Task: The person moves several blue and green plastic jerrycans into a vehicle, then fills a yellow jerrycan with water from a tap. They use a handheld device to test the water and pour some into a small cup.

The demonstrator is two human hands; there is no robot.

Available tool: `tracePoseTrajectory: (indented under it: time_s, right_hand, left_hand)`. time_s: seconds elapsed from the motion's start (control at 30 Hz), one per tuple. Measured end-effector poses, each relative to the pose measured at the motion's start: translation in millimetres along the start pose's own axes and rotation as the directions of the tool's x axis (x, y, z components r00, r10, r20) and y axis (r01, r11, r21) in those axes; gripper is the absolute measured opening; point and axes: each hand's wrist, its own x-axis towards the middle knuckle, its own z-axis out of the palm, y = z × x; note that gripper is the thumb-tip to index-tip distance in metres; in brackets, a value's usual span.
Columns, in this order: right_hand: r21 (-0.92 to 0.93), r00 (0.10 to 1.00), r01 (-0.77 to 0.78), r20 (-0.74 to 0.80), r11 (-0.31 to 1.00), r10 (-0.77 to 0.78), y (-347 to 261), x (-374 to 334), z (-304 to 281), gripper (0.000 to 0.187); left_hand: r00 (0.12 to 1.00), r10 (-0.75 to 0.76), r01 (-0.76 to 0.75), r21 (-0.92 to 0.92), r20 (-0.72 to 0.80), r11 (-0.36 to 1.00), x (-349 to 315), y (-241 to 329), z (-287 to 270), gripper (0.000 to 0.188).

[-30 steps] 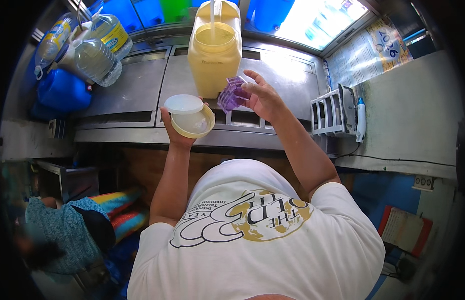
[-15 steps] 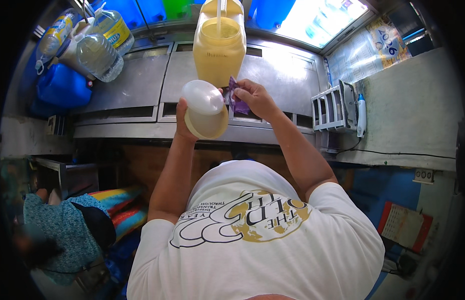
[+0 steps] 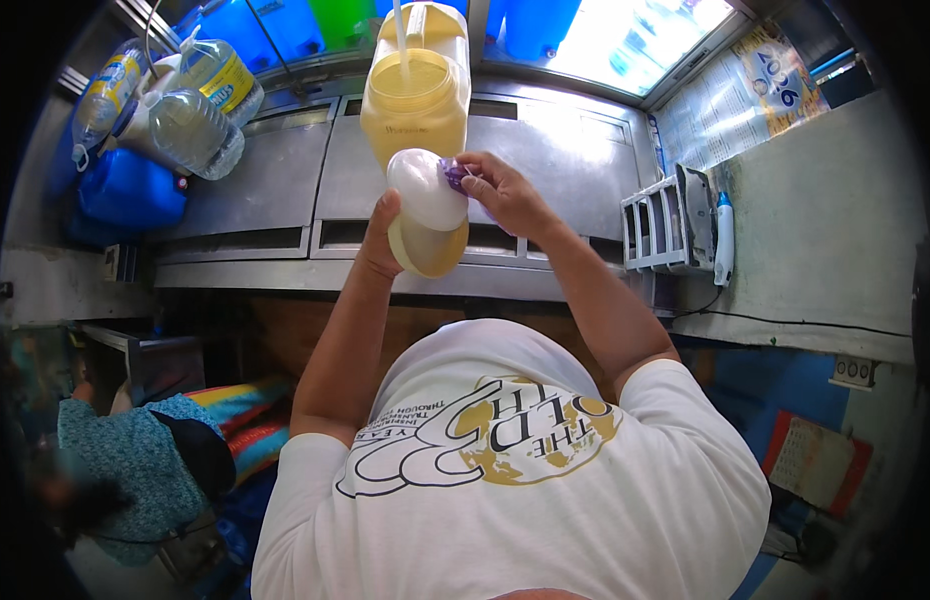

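My left hand (image 3: 383,238) is closed around the side of a pale yellow round container (image 3: 435,262). A translucent white dome-shaped piece (image 3: 425,190) sits tilted over the container's far side; whether it is a lid or a cup I cannot tell. My right hand (image 3: 507,195) pinches a small purple sachet (image 3: 453,174), which lies against the white piece's upper right edge. Whether the sachet is torn is too small to tell. Just beyond my hands stands a large yellowish wide-mouthed plastic jug (image 3: 415,120), uncapped, with a pale stick (image 3: 402,45) upright in its mouth.
The steel counter (image 3: 265,185) holds clear water bottles (image 3: 195,130) and a blue jerrycan (image 3: 133,190) at far left. On the right are a white rack (image 3: 668,225) and a white-and-blue handheld device (image 3: 724,240) with a cord. Another person (image 3: 135,470) is at lower left.
The purple sachet has come from beside the white piece to its upper edge. My left hand has shifted slightly right with the container and white piece. The view has moved a little.
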Motion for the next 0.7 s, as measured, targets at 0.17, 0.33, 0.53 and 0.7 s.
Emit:
tracePoseTrajectory:
  time_s: [0.17, 0.33, 0.53, 0.7]
  right_hand:
    - [0.281, 0.994, 0.101, -0.074, 0.954, -0.084, 40.7, 5.6, 17.4, 0.049]
    - [0.557, 0.994, -0.107, 0.051, 0.824, 0.095, 50.8, 19.2, -2.3, 0.047]
    - [0.823, 0.937, -0.218, 0.026, 0.525, 0.349, 54.2, 45.4, -33.5, 0.04]
    - [0.876, 0.935, -0.24, 0.093, 0.418, 0.341, 70.0, 78.2, -79.0, 0.053]
  left_hand:
    - [0.997, 0.042, -0.042, -0.004, -0.07, 0.999, 25.9, -12.7, 12.3, 0.082]
    - [0.986, 0.078, -0.07, 0.056, -0.15, 0.996, 32.9, -14.0, 11.4, 0.085]
    - [0.968, 0.226, -0.217, 0.085, -0.112, 0.972, 40.8, -5.5, 5.4, 0.092]
    - [0.934, 0.293, -0.303, -0.015, -0.206, 0.953, 37.9, 13.1, -2.6, 0.103]
